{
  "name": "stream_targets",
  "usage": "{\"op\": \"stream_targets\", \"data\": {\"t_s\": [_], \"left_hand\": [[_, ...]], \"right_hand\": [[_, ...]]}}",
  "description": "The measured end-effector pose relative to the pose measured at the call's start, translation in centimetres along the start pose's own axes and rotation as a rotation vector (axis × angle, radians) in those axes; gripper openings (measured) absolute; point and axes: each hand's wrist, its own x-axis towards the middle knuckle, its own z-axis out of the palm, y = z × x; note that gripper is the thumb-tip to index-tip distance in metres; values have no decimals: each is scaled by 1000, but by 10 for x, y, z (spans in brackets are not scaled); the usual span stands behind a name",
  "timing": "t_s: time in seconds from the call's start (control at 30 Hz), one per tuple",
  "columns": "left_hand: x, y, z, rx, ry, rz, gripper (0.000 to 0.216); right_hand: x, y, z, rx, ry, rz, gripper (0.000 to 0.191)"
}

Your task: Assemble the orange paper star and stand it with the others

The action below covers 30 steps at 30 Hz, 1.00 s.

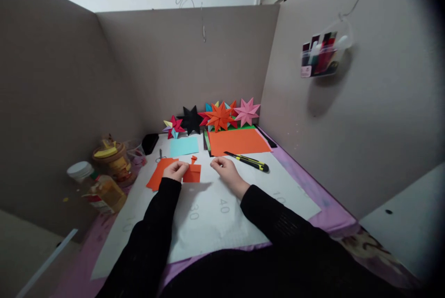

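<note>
My left hand pinches a small orange sheet of paper by its left side, above the white work sheet. A crease or folded edge runs near the paper's top. Apart from it, to the right, my right hand is closed with thumb and fingertips together; whether anything is between them I cannot make out. Under and beside my left hand lie loose orange papers. A tiny folded orange piece lies just beyond the held paper. A yellow-black utility knife rests beyond my right hand.
Folded paper stars, among them an orange star, a black star and a pink star, stand along the back wall. Before them lie a large orange sheet, light-blue paper and scissors. A glue bottle stands left.
</note>
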Motion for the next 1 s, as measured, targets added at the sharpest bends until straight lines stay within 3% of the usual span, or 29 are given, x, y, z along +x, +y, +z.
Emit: {"op": "stream_targets", "data": {"t_s": [0.1,0.23,0.4,0.63,0.87,1.0], "left_hand": [[-7,-1,11,68,-139,28,19],[-11,-1,19,38,-188,24,21],[-5,1,12,-89,-105,-86,27],[-12,-5,20,65,-298,-78,35],[-6,-6,12,65,-179,-110,34],[-4,-13,12,125,-159,33,26]], "right_hand": [[-5,-4,11,23,-81,11,22],[-8,-1,18,55,-234,77,22],[-1,12,12,188,-122,159,27],[-1,16,14,354,-64,251,29],[-1,21,12,273,-125,187,23],[-2,20,10,80,-105,106,14]]}}
